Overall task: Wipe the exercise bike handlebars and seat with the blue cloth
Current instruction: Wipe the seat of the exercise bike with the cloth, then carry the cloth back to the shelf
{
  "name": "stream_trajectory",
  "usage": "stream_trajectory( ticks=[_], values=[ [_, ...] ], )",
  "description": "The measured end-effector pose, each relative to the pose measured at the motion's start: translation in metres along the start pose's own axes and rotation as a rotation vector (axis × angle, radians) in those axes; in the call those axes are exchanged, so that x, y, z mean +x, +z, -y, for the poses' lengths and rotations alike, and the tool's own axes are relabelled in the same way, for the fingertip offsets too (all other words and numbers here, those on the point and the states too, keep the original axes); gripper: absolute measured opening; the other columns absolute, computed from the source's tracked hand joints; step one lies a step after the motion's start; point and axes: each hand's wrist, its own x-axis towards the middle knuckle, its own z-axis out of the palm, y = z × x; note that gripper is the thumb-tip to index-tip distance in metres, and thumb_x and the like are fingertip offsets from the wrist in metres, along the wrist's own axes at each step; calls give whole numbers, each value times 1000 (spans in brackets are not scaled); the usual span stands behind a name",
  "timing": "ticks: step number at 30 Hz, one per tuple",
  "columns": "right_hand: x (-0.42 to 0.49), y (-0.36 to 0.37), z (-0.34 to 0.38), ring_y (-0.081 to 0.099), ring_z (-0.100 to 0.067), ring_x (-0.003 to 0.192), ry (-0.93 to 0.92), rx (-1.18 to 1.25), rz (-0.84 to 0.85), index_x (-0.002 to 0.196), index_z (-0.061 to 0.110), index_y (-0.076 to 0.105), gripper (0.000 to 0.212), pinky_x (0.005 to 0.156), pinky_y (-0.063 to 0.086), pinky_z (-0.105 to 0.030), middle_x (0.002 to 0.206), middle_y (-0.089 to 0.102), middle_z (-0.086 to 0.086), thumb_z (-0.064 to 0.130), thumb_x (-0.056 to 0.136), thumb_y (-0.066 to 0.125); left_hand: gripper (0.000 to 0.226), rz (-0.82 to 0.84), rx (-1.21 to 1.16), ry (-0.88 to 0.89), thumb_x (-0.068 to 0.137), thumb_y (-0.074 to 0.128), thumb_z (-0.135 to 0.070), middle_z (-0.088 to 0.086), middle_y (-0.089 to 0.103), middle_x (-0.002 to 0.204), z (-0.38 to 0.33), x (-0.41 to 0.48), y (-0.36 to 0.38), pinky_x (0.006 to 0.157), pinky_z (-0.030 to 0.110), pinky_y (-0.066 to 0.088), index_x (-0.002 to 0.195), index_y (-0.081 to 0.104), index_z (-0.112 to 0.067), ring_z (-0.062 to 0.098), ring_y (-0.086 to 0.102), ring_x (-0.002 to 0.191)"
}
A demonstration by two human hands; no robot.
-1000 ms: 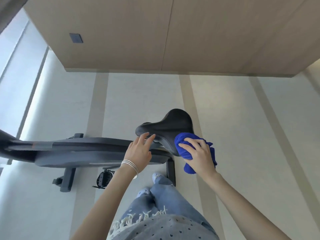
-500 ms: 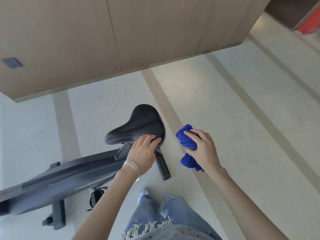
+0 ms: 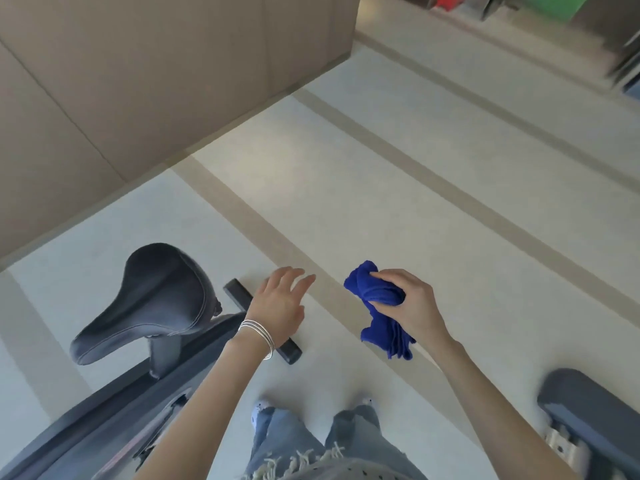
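Both hands have left the seat (image 3: 152, 299); right hand (image 3: 412, 301) grips blue cloth (image 3: 375, 306).

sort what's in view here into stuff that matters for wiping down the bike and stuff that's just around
Part of the job:
- blue cloth, bunched in the right hand
- black seat of the exercise bike
- left hand, open and empty, off the seat

Just around:
- grey padded equipment at lower right
- wood-panelled wall
- blurred red and green items at top right

Left hand (image 3: 278, 303) spread, right hand (image 3: 412, 303) clenched
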Motion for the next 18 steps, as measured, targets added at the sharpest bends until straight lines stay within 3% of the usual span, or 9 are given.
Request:
stream_trajectory(
  ticks=[5, 11, 18],
  values=[
    [-20, -67, -50, 55, 9, 94, 40, 15, -99, 108, 16, 66, 50, 80, 41, -4, 103, 62, 10, -7, 65, 73, 59, 62, 63, 131, 91, 45, -20, -3, 25, 152, -77, 43, 21, 113, 32, 20, 146, 23, -27, 17, 16, 141],
    [-42, -140, -106, 59, -4, 93, 96, 25, -177, 107, 16, 66, 49, 80, 44, -9, 104, 64, 6, -7, 65, 72, 59, 69, 111, 240, 92, 44, -21, -5, 23, 152, -165, 93, 37, 112, 29, 21, 146, 21, -27, 16, 17, 141],
    [-61, -200, -155, 59, -1, 92, 171, 66, -253, 108, 17, 66, 50, 78, 45, -9, 104, 64, 6, -9, 65, 71, 58, 87, 146, 348, 92, 43, -22, -5, 24, 152, -242, 135, 55, 112, 29, 22, 146, 22, -27, 14, 17, 141]
  ],
)
